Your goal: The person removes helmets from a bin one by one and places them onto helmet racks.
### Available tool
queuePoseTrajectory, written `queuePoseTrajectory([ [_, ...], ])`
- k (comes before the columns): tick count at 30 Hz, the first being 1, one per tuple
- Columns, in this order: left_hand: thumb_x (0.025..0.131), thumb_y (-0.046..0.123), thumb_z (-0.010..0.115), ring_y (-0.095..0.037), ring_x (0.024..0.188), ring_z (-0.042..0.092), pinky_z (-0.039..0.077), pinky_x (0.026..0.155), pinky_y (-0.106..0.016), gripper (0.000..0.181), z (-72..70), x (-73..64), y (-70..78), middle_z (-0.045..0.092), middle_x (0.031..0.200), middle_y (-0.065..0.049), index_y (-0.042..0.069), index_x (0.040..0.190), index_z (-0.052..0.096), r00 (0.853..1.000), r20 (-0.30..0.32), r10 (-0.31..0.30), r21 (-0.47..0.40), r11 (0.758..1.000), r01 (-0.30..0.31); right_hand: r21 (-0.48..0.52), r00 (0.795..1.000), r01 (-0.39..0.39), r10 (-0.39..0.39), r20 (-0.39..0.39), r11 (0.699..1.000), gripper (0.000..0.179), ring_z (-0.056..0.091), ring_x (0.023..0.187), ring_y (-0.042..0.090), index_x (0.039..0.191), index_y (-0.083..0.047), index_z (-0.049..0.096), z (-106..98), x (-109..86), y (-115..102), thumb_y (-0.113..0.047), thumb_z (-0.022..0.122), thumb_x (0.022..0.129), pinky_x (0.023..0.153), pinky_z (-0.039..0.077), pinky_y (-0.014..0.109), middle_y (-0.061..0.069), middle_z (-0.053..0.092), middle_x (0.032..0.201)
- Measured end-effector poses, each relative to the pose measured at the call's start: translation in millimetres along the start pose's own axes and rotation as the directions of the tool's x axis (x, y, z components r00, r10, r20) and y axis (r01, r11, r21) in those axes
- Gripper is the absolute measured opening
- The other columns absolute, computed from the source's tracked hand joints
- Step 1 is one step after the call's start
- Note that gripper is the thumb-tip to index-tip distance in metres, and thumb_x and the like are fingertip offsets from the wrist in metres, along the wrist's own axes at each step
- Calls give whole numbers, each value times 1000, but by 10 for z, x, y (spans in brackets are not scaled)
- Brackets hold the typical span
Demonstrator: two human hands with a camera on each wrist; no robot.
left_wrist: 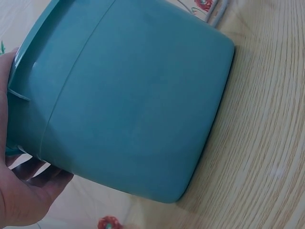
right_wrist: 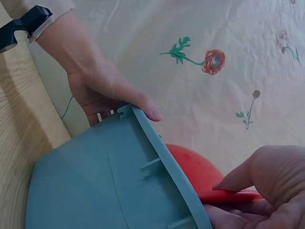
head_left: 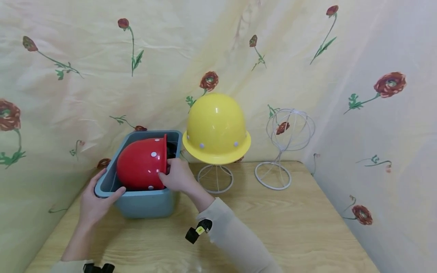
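A red hard hat (head_left: 140, 163) lies on its side in the blue-grey plastic bin (head_left: 145, 204), its brim facing right. My right hand (head_left: 177, 175) pinches that brim, thumb on the outer shell and fingers inside, as the right wrist view also shows at the hat's red edge (right_wrist: 228, 196). At the bin's front left corner, my left hand (head_left: 95, 201) grips the rim, thumb over the top and fingers along the outer wall. The left wrist view shows the bin's side (left_wrist: 128, 105) close up. The hat's lower part is hidden inside the bin.
Right of the bin, a yellow hard hat (head_left: 216, 129) sits on a white wire stand (head_left: 215, 191). Farther right stands a bare wire stand (head_left: 273, 187) with a round cage top. All rest on a wooden table (head_left: 300, 227) before a flowered cloth (head_left: 164, 83).
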State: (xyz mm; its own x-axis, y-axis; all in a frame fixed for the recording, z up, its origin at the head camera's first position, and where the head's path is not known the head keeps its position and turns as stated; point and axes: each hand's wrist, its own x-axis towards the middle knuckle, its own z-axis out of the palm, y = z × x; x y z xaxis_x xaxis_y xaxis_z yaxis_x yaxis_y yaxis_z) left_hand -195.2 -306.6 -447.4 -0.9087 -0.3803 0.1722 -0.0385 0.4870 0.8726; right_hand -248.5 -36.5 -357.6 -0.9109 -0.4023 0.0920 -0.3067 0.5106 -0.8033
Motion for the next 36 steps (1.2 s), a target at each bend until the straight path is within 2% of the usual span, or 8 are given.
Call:
queuePoseTrajectory([
  [3,93,35,83,-13,124,41,40,77,-2,91,-2,1,6,44,165,-15,27,169,33,1000,-2,8,-10,1000,-8,33,1000,-9,9,-6,999,28,69,82,11,125,-4,67,9,5,9,-14,74,99,70,60,25,8,74,107],
  [6,93,34,83,-12,123,40,41,76,-2,91,-8,-4,12,44,164,-15,27,168,33,1000,-4,8,-14,1000,-8,95,1000,-2,3,-4,995,31,68,89,13,128,-3,66,8,16,24,-10,74,99,72,61,26,9,73,110],
  [10,93,36,82,-16,125,41,41,77,-3,91,-2,-5,16,44,164,-14,29,169,32,1000,-7,-6,-14,1000,6,157,1000,1,-2,2,988,34,67,93,14,131,-2,66,-2,37,49,-8,73,99,75,62,28,10,72,111],
  [16,93,38,82,-26,132,42,40,80,-10,91,-2,-14,12,43,165,-14,31,168,32,999,-10,-32,6,999,32,209,999,-40,46,-24,977,35,70,93,15,133,-4,66,25,4,61,-10,73,99,78,64,31,9,73,112],
  [21,93,37,83,-29,135,42,40,80,-10,91,4,-14,7,43,166,-13,32,168,33,999,-10,-31,-4,1000,31,292,996,-47,67,-60,955,36,78,96,19,136,-3,69,44,-30,86,-10,73,100,85,65,35,12,78,117],
  [25,92,36,83,-27,135,42,40,82,-11,90,12,-9,12,44,166,-12,33,168,34,1000,-15,-22,-13,1000,22,350,994,-54,84,-70,935,38,79,104,22,138,-4,69,33,-59,94,-10,72,101,89,65,38,12,78,122],
  [29,92,34,83,-26,133,43,40,79,-7,89,20,-10,17,44,165,-12,32,167,34,1000,-18,-18,-27,999,18,377,994,-37,73,-83,926,39,79,107,25,140,-4,68,6,-92,77,-10,72,101,90,64,39,13,78,124],
  [36,94,33,81,-40,145,38,41,73,-1,92,19,-18,2,37,168,-16,29,170,29,1000,-1,-11,-47,999,11,442,992,16,40,-118,897,40,78,112,28,140,-3,67,7,-101,89,-9,72,101,91,63,40,16,77,125],
])
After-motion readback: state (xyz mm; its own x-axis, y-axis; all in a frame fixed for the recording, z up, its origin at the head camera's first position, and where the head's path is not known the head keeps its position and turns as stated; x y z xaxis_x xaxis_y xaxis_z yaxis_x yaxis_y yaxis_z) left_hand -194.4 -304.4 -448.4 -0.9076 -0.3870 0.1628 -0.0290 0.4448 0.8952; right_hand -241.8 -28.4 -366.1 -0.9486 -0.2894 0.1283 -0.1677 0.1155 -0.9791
